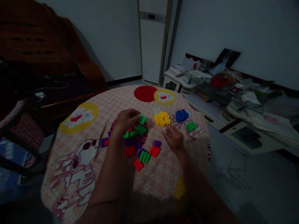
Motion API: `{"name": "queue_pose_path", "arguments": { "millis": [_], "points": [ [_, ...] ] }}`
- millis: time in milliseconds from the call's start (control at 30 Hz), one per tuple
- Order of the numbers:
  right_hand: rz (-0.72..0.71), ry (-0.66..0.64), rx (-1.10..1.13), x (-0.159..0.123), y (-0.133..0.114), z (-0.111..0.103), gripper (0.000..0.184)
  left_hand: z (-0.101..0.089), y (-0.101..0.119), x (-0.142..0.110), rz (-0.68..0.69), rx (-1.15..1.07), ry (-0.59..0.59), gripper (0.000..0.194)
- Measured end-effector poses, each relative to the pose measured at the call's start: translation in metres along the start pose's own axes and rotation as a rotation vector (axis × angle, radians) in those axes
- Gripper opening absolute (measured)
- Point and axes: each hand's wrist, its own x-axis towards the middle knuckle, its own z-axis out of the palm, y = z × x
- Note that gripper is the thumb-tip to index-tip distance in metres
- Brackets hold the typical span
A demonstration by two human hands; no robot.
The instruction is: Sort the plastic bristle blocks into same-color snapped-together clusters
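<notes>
My left hand (128,119) is closed, its thumb and fingertips at a green toy block (142,119) above the left pile. Below it on the patterned cloth lie several green blocks (140,130), partly hidden by my left hand and forearm, with red blocks (130,151) and purple ones among them. My right hand (174,137) has thumb and index finger apart, the index tip at the near edge of a cluster of yellow knobbly pieces (162,119). Nearer to me sit a ribbed green block (144,157), a red block (138,165) and a red block (154,151) touching a purple block (157,143).
Right of the yellow cluster are blue knobbly pieces (182,115) and a small green cluster (191,126). A round table (154,180) bears everything. A cluttered cabinet (224,118) stands right, a wooden bench (91,68) left, and a tall white unit (153,46) behind.
</notes>
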Motion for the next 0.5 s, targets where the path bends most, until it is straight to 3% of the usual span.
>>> {"name": "queue_pose_path", "arguments": {
  "millis": [100,200,500],
  "points": [
    [-0.078,-0.022,-0.013,0.0,-0.005,0.004,0.03,0.046,0.013,-0.003,0.018,-0.038,-0.226,0.021],
    [-0.129,-0.02,-0.053,-0.001,-0.004,0.003,0.026,0.076,0.017,-0.009,0.019,-0.052,-0.329,0.013],
    [-0.117,-0.023,-0.121,-0.001,0.0,-0.006,0.029,0.099,0.011,-0.01,-0.118,-0.28,-0.335,0.011]
  ]
}}
